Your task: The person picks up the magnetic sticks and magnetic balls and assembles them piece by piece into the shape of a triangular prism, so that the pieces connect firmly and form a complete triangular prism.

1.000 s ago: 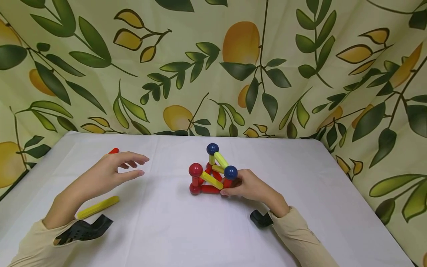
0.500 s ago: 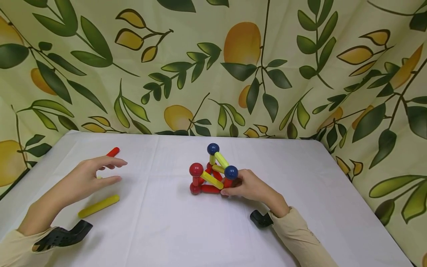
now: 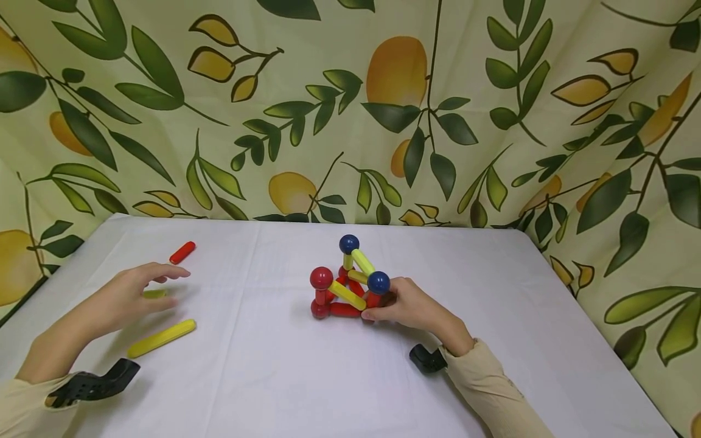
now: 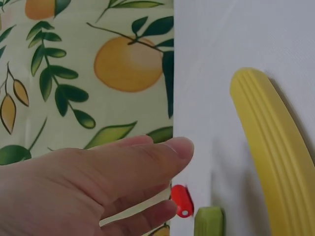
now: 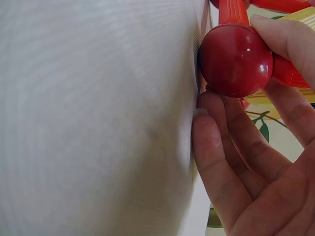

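Observation:
A ball-and-rod construction model (image 3: 345, 309) stands on the white cloth, with red balls at its base and blue balls (image 3: 378, 283) and a red ball (image 3: 321, 278) on top. My right hand (image 3: 413, 307) grips its near right corner; in the right wrist view the thumb lies on a red rod just above the corner's red ball (image 5: 236, 60). At the left, my left hand (image 3: 112, 301) hovers with fingers extended and nothing held. It partly hides a short yellow-green rod (image 3: 156, 294). A short red rod (image 3: 182, 252) lies beyond it, a long yellow rod (image 3: 162, 339) nearer.
A white cloth (image 3: 285, 377) covers the table. Behind its far edge hangs a curtain (image 3: 306, 134) printed with leaves and fruit. Black wrist mounts (image 3: 98, 383) show at both sleeves.
My left hand has moved left, away from the model and over the loose rods, uncovering the red rod. My right hand and the model have stayed in place.

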